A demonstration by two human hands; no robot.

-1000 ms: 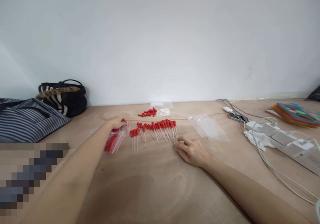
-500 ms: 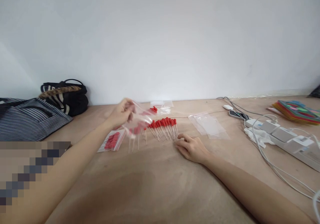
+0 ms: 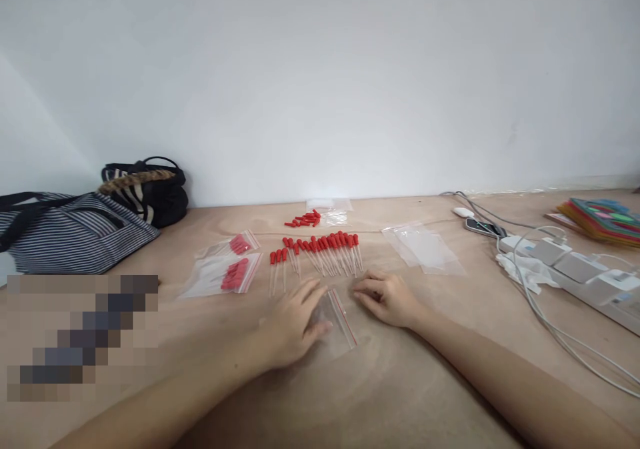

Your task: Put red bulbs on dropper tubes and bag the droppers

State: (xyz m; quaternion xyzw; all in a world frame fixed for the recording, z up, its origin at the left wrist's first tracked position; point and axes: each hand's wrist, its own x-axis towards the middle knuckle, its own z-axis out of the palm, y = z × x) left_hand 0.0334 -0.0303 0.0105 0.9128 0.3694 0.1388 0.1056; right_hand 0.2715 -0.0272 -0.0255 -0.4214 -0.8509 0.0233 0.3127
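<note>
My left hand (image 3: 297, 322) lies spread out on the table over a clear zip bag (image 3: 345, 322) with a red-lined seal. Its palm and fingers cover the bag's left part. To the right, my right hand (image 3: 385, 299) rests with loosely bent fingers, a gap before the thumb and nothing visible between them. Just beyond both hands is a row of droppers (image 3: 335, 245) with red bulbs and thin clear stems pointing toward me. Three droppers (image 3: 279, 257) lie slightly apart at the row's left end. Two zip bags holding red-bulbed droppers, a front one (image 3: 234, 275) and a rear one (image 3: 240, 243), overlap further left.
Loose red bulbs (image 3: 305, 220) lie beside clear stems (image 3: 334, 219) at the back. Flat clear bags (image 3: 425, 252) are at right, near a power strip (image 3: 595, 292) with cables, a phone (image 3: 483, 227) and tissue (image 3: 527, 272). A striped bag (image 3: 80, 235) stands left.
My left hand has come down from above the droppers toward me, and the clear bag it held up is now on the table under it. My right hand stays nearly in place.
</note>
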